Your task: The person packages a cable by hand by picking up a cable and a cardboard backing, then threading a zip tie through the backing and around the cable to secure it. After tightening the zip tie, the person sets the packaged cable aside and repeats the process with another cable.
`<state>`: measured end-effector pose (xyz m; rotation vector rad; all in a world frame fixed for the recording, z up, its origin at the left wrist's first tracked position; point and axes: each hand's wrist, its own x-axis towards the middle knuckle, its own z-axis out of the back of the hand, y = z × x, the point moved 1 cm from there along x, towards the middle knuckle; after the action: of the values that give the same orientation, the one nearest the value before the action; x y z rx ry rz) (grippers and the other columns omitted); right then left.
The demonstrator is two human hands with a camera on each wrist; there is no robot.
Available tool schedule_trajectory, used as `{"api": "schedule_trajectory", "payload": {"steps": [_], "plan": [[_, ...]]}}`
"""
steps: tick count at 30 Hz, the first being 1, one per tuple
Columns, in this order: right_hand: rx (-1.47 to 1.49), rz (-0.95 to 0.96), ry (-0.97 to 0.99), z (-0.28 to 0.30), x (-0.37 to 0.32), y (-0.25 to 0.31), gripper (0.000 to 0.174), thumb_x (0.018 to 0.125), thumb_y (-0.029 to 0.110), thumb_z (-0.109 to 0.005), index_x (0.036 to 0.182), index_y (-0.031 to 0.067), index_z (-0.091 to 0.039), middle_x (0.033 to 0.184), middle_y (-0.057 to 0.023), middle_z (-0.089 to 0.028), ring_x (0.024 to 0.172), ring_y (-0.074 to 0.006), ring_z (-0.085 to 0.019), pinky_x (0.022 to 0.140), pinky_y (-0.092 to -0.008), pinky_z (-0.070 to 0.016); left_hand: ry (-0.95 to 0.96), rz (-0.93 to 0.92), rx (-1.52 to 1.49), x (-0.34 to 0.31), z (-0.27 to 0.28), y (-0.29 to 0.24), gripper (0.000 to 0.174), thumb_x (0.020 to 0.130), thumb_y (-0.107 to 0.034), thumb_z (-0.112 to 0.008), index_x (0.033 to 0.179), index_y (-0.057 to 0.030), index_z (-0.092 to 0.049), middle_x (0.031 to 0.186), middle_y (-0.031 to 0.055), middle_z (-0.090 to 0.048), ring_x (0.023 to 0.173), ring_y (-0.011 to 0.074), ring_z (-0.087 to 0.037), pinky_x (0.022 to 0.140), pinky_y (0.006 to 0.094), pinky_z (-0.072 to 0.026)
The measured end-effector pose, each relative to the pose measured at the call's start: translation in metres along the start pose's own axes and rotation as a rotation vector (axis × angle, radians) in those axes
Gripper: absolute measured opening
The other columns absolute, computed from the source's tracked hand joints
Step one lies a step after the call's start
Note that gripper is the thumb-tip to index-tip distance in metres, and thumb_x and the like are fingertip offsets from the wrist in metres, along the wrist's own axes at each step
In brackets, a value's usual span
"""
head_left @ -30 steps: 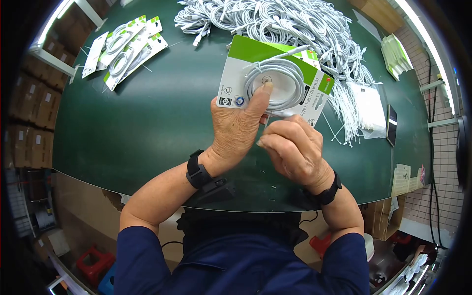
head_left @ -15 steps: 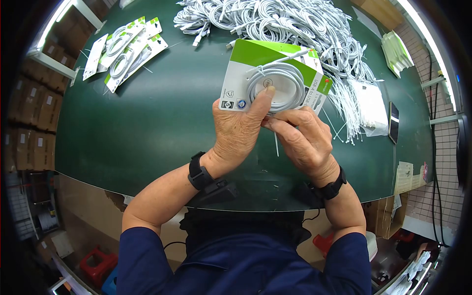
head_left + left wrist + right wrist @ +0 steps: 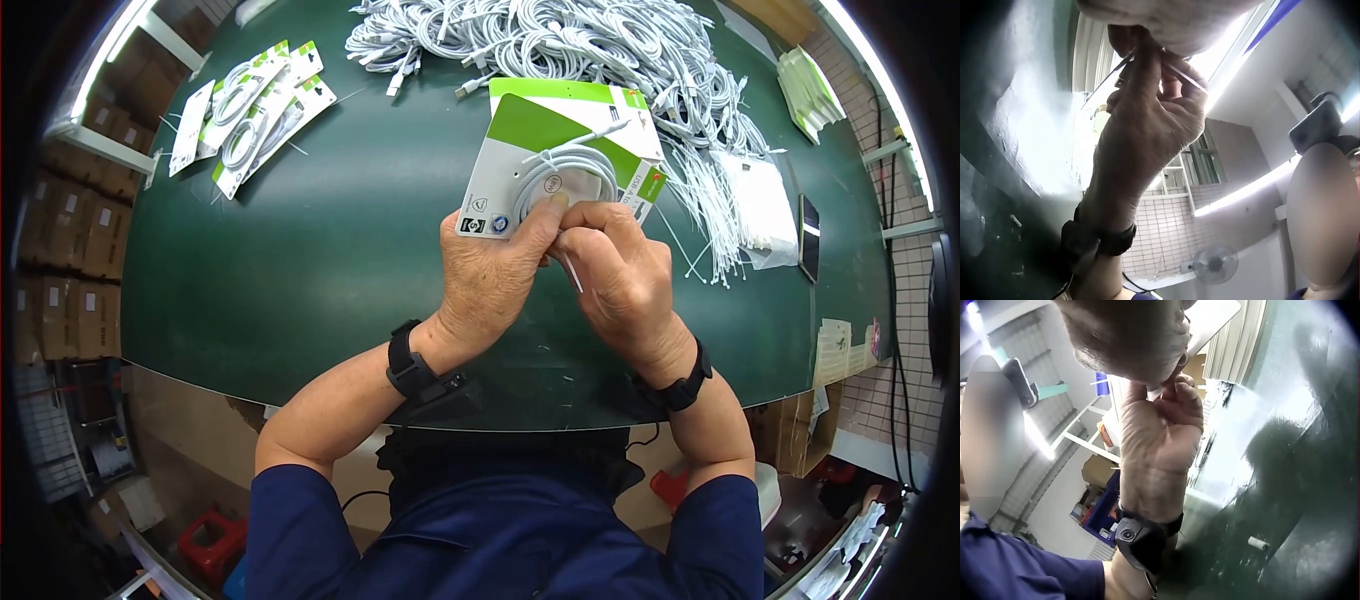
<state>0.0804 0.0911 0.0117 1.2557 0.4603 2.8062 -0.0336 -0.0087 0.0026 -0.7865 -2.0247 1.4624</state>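
In the head view my left hand (image 3: 490, 275) grips a green-and-white packaging card (image 3: 500, 165) from its lower edge, thumb pressed over a coiled white USB cable (image 3: 572, 160) on its front. My right hand (image 3: 622, 275) meets the left thumb at the coil's lower edge. Its curled fingers pinch a thin white cable tie (image 3: 574, 274), whose end sticks out below them. The left wrist view catches the tie (image 3: 1186, 75) jutting from the right fingers (image 3: 1141, 78). Where the tie passes round the coil is hidden by the fingers.
A heap of coiled white cables (image 3: 560, 45) covers the far table. Loose cable ties (image 3: 712, 215), a plastic bag (image 3: 757, 205) and a phone (image 3: 808, 240) lie right. Carded cables (image 3: 245, 120) sit at left, a stack of cards (image 3: 808, 95) far right. Another green-topped card (image 3: 575, 92) lies behind mine.
My right hand has come in from below the card to meet the left thumb, and its fingers have closed in on the tie. The card has shifted slightly down and right.
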Motion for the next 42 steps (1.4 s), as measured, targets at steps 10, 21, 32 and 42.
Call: {"api": "schedule_trajectory", "payload": {"steps": [10,21,32,42], "plan": [[-0.117,0.029,0.04,0.002,-0.001,0.005,0.018,0.078,0.005,-0.076,0.082,0.0057,-0.059,0.094,-0.0077,-0.062,0.063,-0.0205,-0.067,0.049,-0.0331,-0.0547,0.048,-0.03,0.069,0.002,0.001,-0.006,0.017,0.095,-0.011,-0.071,0.104,0.0042,-0.07,0.08,0.0045,-0.073,0.065,0.0081,-0.068,0.056,0.0228,-0.0544],[0.019,0.132,-0.102,0.004,-0.004,-0.004,0.022,0.074,0.003,-0.077,0.095,0.0025,-0.072,0.099,-0.0078,-0.071,0.07,-0.0179,-0.071,0.055,-0.0295,-0.0568,0.062,-0.065,-0.016,0.005,0.002,-0.002,0.018,0.098,-0.012,-0.072,0.109,0.0028,-0.068,0.084,0.0038,-0.072,0.067,0.0066,-0.065,0.055,0.0228,-0.0525],[0.001,0.126,-0.111,0.006,-0.003,0.005,0.021,0.069,-0.004,-0.076,0.09,-0.0024,-0.071,0.095,-0.0091,-0.068,0.073,-0.0184,-0.07,0.059,-0.0302,-0.0593,0.048,-0.111,-0.028,0.005,0.0,-0.01,0.02,0.097,-0.009,-0.072,0.112,0.0029,-0.068,0.09,0.0035,-0.073,0.075,0.0054,-0.066,0.062,0.023,-0.0548],[0.006,0.119,-0.11,0.003,-0.006,0.012,0.021,0.07,-0.005,-0.075,0.09,-0.0053,-0.07,0.097,-0.0138,-0.07,0.079,-0.022,-0.072,0.062,-0.0316,-0.0616,0.016,-0.127,-0.055,0.006,-0.001,-0.009,0.018,0.097,-0.011,-0.074,0.108,0.0021,-0.069,0.084,0.0046,-0.072,0.069,0.0073,-0.066,0.06,0.0241,-0.055]]}}
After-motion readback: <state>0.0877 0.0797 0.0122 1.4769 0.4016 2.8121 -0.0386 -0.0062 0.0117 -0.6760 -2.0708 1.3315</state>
